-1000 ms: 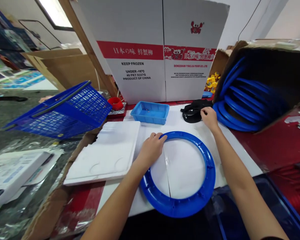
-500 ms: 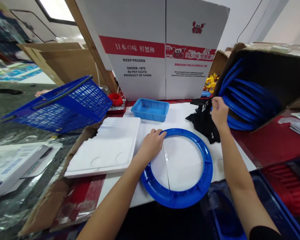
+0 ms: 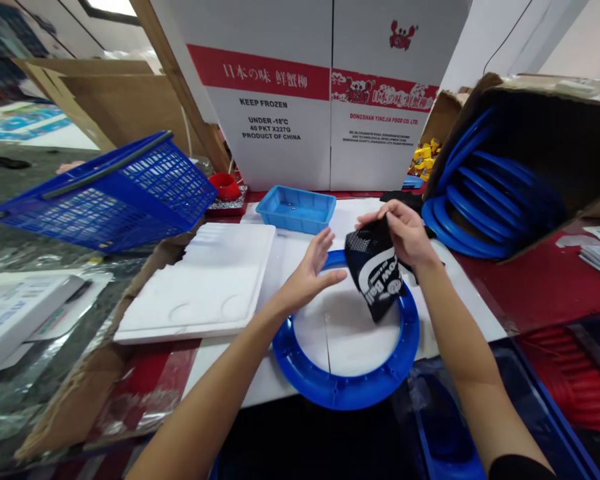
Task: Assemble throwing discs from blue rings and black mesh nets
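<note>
Blue ring [image 3: 347, 387] flat on counter [image 3: 460, 300] | left hand [image 3: 310, 273] open, empty, just above its rim | right hand [image 3: 405, 233] pinches black mesh bag [image 3: 375, 273] by top edge over ring; soft, light, floppy | blue tray [image 3: 296, 210] beyond.

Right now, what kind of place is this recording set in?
Probably a small assembly or packing workbench. A carton on its side holds stacked blue rings, one blue ring lies on the white board, and the right hand holds a black mesh piece over it.
</note>
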### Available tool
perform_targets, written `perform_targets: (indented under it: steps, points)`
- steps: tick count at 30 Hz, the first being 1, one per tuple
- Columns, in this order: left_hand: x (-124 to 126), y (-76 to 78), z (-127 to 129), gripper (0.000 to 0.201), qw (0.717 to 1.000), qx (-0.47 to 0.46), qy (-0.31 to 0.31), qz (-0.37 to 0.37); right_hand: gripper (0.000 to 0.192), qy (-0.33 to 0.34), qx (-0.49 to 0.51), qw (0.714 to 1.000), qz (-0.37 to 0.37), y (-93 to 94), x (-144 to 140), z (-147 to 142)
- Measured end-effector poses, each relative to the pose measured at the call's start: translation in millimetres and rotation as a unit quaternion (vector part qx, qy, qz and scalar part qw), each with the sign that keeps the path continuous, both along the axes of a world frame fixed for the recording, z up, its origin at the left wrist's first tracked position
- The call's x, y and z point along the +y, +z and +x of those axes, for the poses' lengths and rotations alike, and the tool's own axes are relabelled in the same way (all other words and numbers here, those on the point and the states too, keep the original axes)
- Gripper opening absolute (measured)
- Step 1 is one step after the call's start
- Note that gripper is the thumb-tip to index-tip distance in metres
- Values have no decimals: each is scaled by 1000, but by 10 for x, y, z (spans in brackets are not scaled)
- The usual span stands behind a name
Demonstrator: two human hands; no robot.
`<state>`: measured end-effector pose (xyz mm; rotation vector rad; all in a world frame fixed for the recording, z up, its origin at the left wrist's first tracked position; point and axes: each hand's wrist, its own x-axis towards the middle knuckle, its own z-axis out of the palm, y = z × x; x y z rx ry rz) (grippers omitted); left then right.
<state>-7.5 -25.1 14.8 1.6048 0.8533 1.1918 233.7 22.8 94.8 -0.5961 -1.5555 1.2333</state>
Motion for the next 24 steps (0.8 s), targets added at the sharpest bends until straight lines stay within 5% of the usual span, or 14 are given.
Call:
perform_targets:
  steps: [4, 8, 10, 13, 15, 17, 19, 22, 24]
  points:
    - [-182, 75, 139, 72, 981, -59, -94, -158, 42, 117, -141, 983, 25, 53, -83, -237]
    - [-228, 208, 51, 49, 961, -1, -163, -226, 38, 82, -315, 946, 1, 49, 114, 279]
    - [-196, 245, -20, 47, 960, 49, -179, -208, 42, 29, -463, 884, -63, -10, 252, 704]
    - [-151, 210, -49, 46, 965, 197, -119, -123, 46, -86, -662, 704, -243, -144, 427, 1197]
    - [-147, 162, -21, 49, 947, 297, -93, -78, 40, -72, -676, 669, -301, -241, 522, 1323]
    - [-162, 144, 4, 47, 925, 355, -117, -71, 37, -39, -662, 695, -278, -335, 617, 1303]
    - [-179, 173, -1, 43, 907, 361, -186, -115, 35, -65, -644, 743, -170, -430, 716, 1211]
    - [-193, 241, -71, 44, 882, 277, -311, -219, 41, -151, -567, 810, 6, -570, 831, 1078]
    - [-200, 250, -137, 45, 884, 192, -349, -247, 44, -174, -533, 827, 39, -631, 851, 1011]
